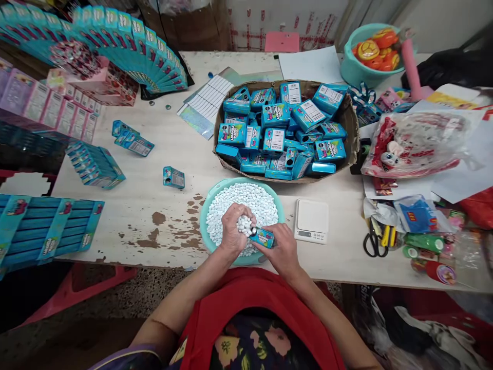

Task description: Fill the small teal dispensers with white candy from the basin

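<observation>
1. Presently, the left hand [231,231] is cupped, its grip curled around a small mound of small white rounded pellets [244,225].
2. The right hand [285,249] holds a small blue rectangular printed carton [264,238] in a narrow grip, the end with a dark round opening turned toward the pellets in the left hand.
3. Both hands are over a round turquoise plastic basin [204,221], which holds a broad heap of the same pellets. The basin sits close to the near edge of the pale, worn wooden bench [342,257], about midway along it.
4. Just beside the basin, toward the right end of the bench, lies a square white digital scale [311,221].
5. Behind the basin, toward the far edge, a brown oval cardboard tray [351,154] is filled with jumbled blue printed cartons [273,115].
6. Toward the left end, one blue carton [174,178] lies alone. Beyond it, near the far left corner, rows of upright blue packs [123,31] curve in a fan.
7. Near the right end, a pair of black-handled scissors [373,245] lies close to the near edge, with a crumpled clear plastic bag [427,146] farther back.
8. By the far edge, toward the right corner, a turquoise plastic bucket [350,61] holds round orange objects [381,49].
</observation>
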`<state>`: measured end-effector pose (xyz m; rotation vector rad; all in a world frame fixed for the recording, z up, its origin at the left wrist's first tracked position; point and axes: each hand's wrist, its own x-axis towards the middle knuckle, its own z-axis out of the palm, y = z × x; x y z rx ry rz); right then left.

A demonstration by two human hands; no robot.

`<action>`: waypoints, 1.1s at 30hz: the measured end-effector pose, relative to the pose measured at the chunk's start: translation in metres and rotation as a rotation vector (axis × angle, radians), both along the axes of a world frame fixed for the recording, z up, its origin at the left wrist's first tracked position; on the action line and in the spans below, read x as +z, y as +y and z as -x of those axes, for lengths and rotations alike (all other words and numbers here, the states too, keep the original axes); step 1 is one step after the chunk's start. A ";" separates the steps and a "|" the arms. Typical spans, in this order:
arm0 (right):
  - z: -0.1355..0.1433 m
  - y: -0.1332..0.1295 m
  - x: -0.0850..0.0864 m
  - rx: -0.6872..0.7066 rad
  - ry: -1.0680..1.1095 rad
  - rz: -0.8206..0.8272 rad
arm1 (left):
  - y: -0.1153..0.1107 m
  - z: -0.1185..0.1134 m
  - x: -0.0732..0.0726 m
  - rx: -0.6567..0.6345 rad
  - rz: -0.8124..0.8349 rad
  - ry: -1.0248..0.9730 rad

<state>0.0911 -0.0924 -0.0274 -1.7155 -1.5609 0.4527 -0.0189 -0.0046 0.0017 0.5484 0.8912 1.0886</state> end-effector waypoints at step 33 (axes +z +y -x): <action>-0.139 -0.020 -0.071 -0.698 0.405 0.071 | 0.165 -0.059 -0.032 -0.958 -0.915 1.795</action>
